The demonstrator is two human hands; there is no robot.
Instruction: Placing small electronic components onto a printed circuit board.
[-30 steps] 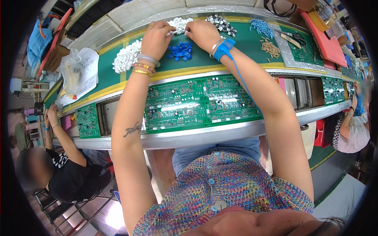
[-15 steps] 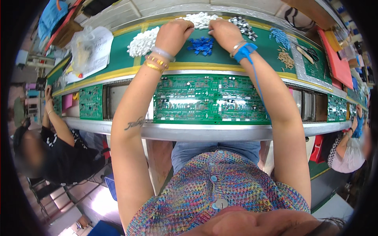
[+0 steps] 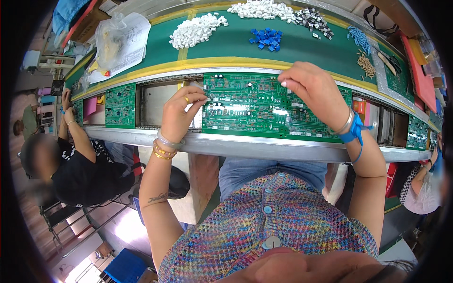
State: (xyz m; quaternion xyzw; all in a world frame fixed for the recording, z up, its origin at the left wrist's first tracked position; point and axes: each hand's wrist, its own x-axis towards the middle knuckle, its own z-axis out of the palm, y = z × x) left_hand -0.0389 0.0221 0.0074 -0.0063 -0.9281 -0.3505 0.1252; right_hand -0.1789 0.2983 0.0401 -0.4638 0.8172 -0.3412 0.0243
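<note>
My left hand (image 3: 179, 112) is at the left edge of a green circuit board (image 3: 243, 113), thumb and fingers pinched together. What they hold, if anything, is too small to make out. Over the upper right part of the board is my right hand (image 3: 314, 89), its fingertips also pinched; a tiny whitish spot shows there, perhaps a part or a nail. The board lies in the metal rail track and bears many small components. Beyond it, on the green bench top, are a pile of blue components (image 3: 266, 39) and two heaps of white connectors (image 3: 197, 31), (image 3: 261, 10).
Black-and-white parts (image 3: 314, 23), light blue parts (image 3: 359, 39) and tan parts (image 3: 365, 65) lie at the back right, near scissors (image 3: 390, 61). A plastic bag (image 3: 111, 40) rests on paper at left. More boards (image 3: 120, 106) sit along the track (image 3: 226, 141). Co-workers sit at both sides.
Both hands have come back from the white connector heap at the far side to the circuit board, the left to its left edge, the right above its upper right. The view has shifted slightly.
</note>
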